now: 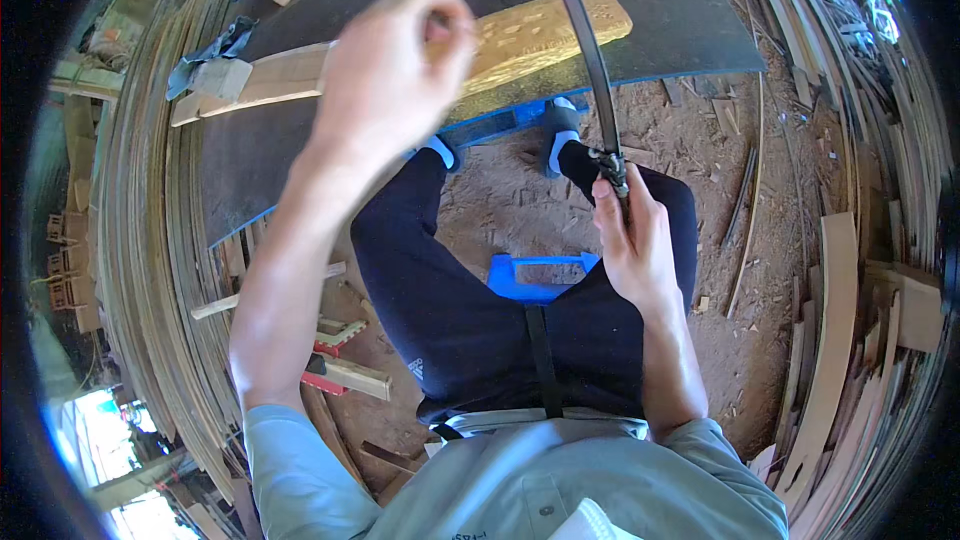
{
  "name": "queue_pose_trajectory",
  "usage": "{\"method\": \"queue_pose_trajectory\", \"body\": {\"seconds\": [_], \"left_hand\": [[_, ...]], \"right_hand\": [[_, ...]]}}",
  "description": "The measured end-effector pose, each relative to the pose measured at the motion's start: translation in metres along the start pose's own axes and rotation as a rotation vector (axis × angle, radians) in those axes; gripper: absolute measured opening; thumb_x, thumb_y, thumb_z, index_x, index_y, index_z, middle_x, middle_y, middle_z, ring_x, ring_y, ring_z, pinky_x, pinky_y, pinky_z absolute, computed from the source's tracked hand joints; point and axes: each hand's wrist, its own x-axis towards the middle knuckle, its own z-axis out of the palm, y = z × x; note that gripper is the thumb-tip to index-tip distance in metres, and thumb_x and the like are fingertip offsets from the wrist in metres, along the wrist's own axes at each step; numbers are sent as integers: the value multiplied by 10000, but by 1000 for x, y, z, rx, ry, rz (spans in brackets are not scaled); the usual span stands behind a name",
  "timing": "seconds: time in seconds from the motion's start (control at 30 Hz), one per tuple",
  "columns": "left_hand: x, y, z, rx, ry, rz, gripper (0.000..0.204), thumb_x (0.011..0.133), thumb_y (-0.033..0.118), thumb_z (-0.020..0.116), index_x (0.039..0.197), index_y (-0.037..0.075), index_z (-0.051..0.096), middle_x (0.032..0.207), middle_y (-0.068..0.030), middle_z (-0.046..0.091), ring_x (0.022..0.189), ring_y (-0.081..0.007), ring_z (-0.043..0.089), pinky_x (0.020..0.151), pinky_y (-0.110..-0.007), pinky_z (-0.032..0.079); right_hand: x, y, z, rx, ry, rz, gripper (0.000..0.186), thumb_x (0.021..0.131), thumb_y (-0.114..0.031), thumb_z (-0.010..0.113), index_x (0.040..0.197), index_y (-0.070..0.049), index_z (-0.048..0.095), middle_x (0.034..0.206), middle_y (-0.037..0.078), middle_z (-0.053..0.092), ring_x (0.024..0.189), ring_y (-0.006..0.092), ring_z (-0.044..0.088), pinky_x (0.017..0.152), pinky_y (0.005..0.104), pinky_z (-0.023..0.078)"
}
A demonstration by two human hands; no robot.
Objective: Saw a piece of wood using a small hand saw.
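In my right hand (636, 240) is a long, thin, dark metal bar (590, 45) with a knobby fitting near the grip. My fingers wrap round its lower end, and the bar stands up and slants slightly left. My left hand (400, 70) is raised over the dark work board, fingers curled in toward the thumb and a little blurred. Whether anything is in that hand is hidden. Behind and right of it lies a yellowish wooden plank (545, 35) with marks cut or dented across its top. The metal bar crosses in front of this plank.
The dark board (690, 30) has a blue edge. A pale plank (275, 83), a wooden block (222, 78) and a blue cloth (215, 48) lie at its left. Stacked wood strips (150, 240) line both sides. A blue stool (525, 285) shows between my legs.
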Motion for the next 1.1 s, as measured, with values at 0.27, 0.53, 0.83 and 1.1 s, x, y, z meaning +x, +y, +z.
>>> {"method": "queue_pose_trajectory", "body": {"seconds": [0.27, 0.53, 0.83, 1.1], "left_hand": [[-17, -31, -14, -31, -43, -21, 589, 989, 437, 767, 1453, 96, 640, 1388, -95, 719, 1246, -237, 671, 1109, -421, 481], [-12, -11, 25, -78, -80, -14, 559, 953, 387, 809, 1342, 7, 681, 1212, -193, 717, 1142, -324, 701, 1003, -413, 527], [-15, -14, 35, 31, 35, 56, 476, 904, 336, 841, 1219, 6, 703, 1047, -171, 751, 979, -340, 726, 846, -439, 577], [-15, -15, 38, -9, 48, 39, 467, 888, 310, 846, 1222, 14, 707, 1022, -160, 745, 945, -331, 714, 824, -436, 569]], "right_hand": [[3, -12, 14, -211, 30, -164, 184, 1075, -195, 619, 1042, -38, 528, 659, 232, 634, 614, 465, 669, 520, 545, 493], [31, -24, 40, -342, 71, -240, 240, 1081, -251, 607, 997, -49, 508, 624, 207, 651, 556, 450, 662, 508, 546, 520], [48, -25, 43, -346, 64, -302, 239, 1059, -250, 631, 1020, -52, 504, 622, 197, 648, 553, 441, 661, 506, 539, 519], [59, -31, 45, -343, 46, -326, 232, 1072, -246, 603, 1034, -42, 498, 646, 184, 646, 569, 424, 674, 500, 525, 527]]}}
